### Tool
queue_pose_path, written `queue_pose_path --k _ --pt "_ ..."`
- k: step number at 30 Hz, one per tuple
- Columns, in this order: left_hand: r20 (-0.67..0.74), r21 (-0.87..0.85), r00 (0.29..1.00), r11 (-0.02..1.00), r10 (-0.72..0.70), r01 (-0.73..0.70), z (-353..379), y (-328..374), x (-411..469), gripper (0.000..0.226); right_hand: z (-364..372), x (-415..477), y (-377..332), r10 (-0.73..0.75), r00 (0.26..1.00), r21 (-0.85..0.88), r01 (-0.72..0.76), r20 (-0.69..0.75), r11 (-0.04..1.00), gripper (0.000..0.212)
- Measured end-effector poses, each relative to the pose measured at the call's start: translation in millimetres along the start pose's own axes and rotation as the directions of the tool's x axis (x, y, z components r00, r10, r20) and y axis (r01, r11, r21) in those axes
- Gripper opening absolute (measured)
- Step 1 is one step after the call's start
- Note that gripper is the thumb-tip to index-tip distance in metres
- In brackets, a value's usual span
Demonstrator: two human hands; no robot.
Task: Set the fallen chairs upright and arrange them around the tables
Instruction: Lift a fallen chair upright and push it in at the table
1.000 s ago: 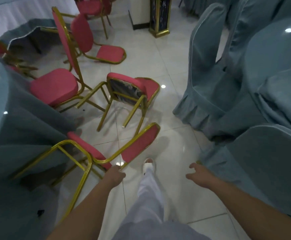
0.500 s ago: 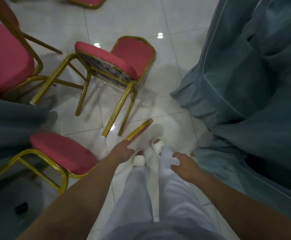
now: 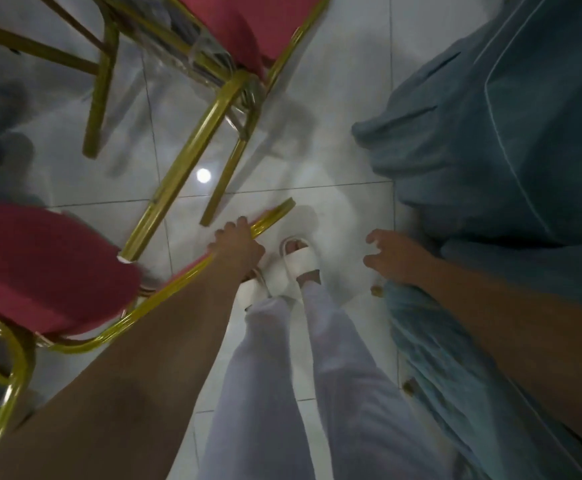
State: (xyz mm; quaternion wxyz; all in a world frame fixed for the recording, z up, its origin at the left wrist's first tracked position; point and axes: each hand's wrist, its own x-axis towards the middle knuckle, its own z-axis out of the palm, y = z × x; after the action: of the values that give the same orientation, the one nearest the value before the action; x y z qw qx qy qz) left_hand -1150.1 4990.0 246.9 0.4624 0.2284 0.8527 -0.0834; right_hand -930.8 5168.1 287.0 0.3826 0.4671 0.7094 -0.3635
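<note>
White trousers [image 3: 334, 393], white slide sandals [image 3: 296, 263].

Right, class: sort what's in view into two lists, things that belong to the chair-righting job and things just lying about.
Job: near fallen chair, gripped by left hand; second fallen chair; right hand, free.
Just there: blue-grey drapes; white sandals; tiled floor.
</note>
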Motion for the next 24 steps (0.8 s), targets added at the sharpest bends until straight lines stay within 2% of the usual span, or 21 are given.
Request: queue_pose_path --k 5,8,12,19,22,24 --pt "0.022 0.147 0.999 0.988 0.038 -0.041 20.5 15.6 57.5 0.029 7.2 24.0 16.6 0.106 0.993 0.245 -0.092 -0.047 0.965 0.032" --pt "0.0 0.218 0.998 0.974 0.059 -0.057 27.4 13.6 66.9 0.022 24.4 10.9 20.1 0.15 0.989 0.364 -0.146 0.017 0.92 0.033" --pt "-0.036 0.223 0.998 0.974 0.058 -0.049 20.1 -2.8 27.6 0.017 35.0 -30.1 12.6 -0.003 0.995 0.172 -0.015 0.103 0.985 0.044" --pt "-0.003 0.138 0.999 0.99 0.033 -0.032 -25.5 -33.0 -137.8 0.03 -22.2 -123.4 -49.4 -0.234 0.97 0.09 0.228 0.069 0.97 0.066" --pt "-0.032 0.105 0.998 0.993 0.062 -0.059 -53.8 -43.3 -204.9 0.044 -33.4 -151.7 -69.6 -0.336 0.937 -0.167 0.348 0.098 0.922 0.085" --pt "-0.073 0.084 0.994 0.993 0.084 -0.078 -71.0 -48.8 -246.8 0.051 -35.0 -164.7 -83.6 -0.426 0.897 -0.334 0.441 0.12 0.833 0.096"
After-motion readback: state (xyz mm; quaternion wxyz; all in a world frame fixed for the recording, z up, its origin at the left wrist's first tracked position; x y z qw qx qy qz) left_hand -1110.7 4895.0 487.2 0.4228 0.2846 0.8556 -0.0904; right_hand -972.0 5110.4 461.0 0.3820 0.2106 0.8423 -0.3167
